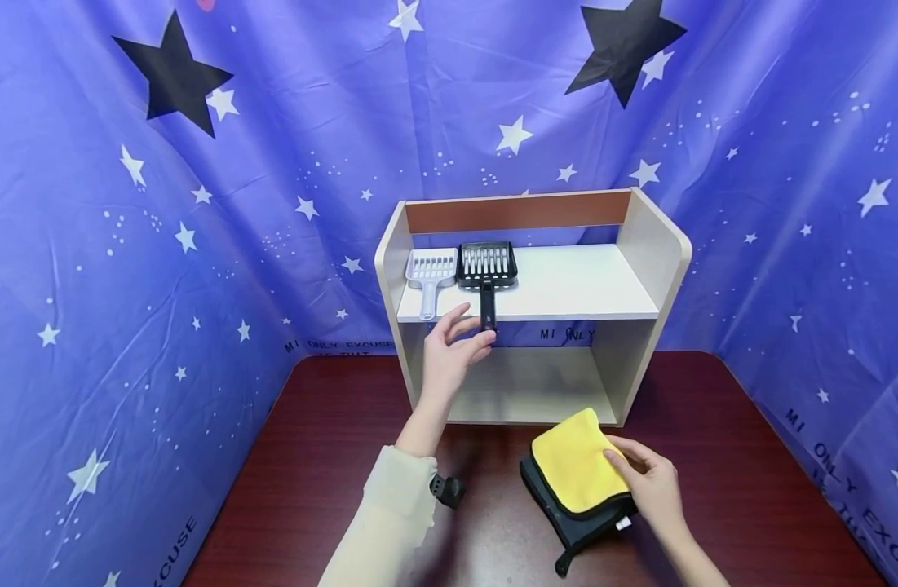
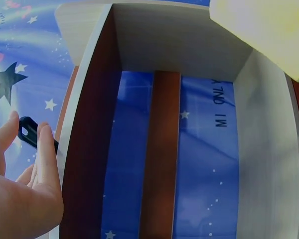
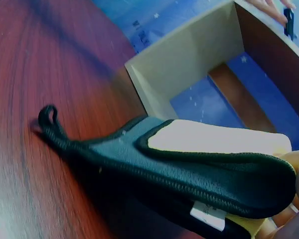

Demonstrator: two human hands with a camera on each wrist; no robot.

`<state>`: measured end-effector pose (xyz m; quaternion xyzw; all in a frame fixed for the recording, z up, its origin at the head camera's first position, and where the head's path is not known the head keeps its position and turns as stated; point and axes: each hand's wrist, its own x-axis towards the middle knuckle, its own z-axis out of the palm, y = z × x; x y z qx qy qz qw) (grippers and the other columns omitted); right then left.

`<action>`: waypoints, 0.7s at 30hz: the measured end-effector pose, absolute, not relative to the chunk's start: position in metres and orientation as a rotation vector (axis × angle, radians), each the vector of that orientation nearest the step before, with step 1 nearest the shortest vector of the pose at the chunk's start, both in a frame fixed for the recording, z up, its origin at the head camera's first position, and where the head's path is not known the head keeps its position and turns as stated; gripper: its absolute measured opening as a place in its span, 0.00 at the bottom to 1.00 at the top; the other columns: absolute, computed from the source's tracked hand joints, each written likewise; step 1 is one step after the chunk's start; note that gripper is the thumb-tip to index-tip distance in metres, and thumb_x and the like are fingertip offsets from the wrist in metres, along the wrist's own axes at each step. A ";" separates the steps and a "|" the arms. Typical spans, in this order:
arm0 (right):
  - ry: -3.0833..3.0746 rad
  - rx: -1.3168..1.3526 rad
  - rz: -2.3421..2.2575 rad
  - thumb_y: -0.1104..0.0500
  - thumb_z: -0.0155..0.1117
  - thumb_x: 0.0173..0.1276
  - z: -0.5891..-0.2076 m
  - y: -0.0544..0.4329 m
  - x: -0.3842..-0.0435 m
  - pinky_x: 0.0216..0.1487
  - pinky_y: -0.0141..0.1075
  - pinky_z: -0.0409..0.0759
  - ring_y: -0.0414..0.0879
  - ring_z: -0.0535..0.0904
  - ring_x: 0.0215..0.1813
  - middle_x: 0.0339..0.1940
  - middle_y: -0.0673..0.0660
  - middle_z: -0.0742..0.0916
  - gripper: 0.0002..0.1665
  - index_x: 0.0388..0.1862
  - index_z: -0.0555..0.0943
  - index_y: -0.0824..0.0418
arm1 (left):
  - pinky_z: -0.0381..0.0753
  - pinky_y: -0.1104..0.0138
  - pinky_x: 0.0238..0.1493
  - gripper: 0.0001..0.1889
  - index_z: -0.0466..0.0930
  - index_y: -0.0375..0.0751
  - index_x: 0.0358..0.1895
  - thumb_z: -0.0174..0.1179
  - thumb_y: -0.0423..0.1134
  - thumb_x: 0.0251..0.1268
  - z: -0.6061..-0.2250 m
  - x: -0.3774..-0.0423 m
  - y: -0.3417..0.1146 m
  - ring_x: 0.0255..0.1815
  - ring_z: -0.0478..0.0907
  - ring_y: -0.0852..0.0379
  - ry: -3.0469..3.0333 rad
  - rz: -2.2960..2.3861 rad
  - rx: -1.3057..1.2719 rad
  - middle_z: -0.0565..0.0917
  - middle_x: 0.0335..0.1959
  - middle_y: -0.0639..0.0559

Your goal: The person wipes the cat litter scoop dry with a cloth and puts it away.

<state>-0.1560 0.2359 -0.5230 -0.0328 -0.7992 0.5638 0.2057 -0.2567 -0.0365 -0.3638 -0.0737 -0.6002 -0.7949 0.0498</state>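
On the upper shelf of a small wooden rack lie two slotted scoops, a pale one (image 1: 429, 277) and a black one (image 1: 487, 277). The black handle juts past the shelf's front edge. My left hand (image 1: 452, 350) is at that handle, with the thumb close to its end and the other fingers spread apart. In the left wrist view, the handle end (image 2: 27, 130) lies between the digits, with a gap on one side. My right hand (image 1: 650, 481) grips one side of a folded yellow and dark cloth (image 1: 577, 461), which has a hanging loop and a white tag.
The two-level rack (image 1: 654, 244) stands at the back of the dark red table (image 1: 331, 456). A blue star-patterned curtain (image 1: 272, 163) surrounds the table on the back and sides. A small black device (image 1: 449, 491) is on my left wrist.
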 end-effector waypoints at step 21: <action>-2.589 -0.403 1.031 0.56 0.73 0.61 -0.569 0.318 -0.163 0.31 0.27 0.73 0.26 0.78 0.28 0.32 0.60 0.91 0.17 0.46 0.87 0.64 | 0.89 0.64 0.43 0.30 0.73 0.39 0.66 0.68 0.28 0.59 -0.418 -0.221 -0.070 0.36 0.88 0.59 -1.986 -2.184 -0.248 0.85 0.53 0.34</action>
